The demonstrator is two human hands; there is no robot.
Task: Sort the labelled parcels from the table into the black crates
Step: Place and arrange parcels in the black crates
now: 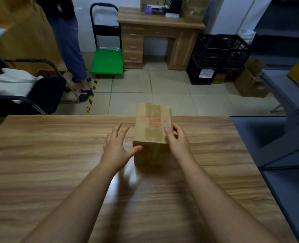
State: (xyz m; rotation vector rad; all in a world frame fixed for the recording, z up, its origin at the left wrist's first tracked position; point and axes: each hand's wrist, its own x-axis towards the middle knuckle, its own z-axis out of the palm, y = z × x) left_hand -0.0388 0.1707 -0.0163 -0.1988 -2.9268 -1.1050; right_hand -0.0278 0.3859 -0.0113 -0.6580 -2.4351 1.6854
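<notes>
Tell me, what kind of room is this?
Probably a small packing or storeroom. A taped brown cardboard parcel sits on the wooden table, stacked black plastic crates stand by the wall, and a green platform trolley for moving goods is parked on the tiled floor.

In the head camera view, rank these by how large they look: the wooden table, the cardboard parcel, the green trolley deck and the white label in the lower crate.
1. wooden table, by far
2. cardboard parcel and green trolley deck: similar; the trolley stands farther off, so unranked
3. white label, smallest
</notes>
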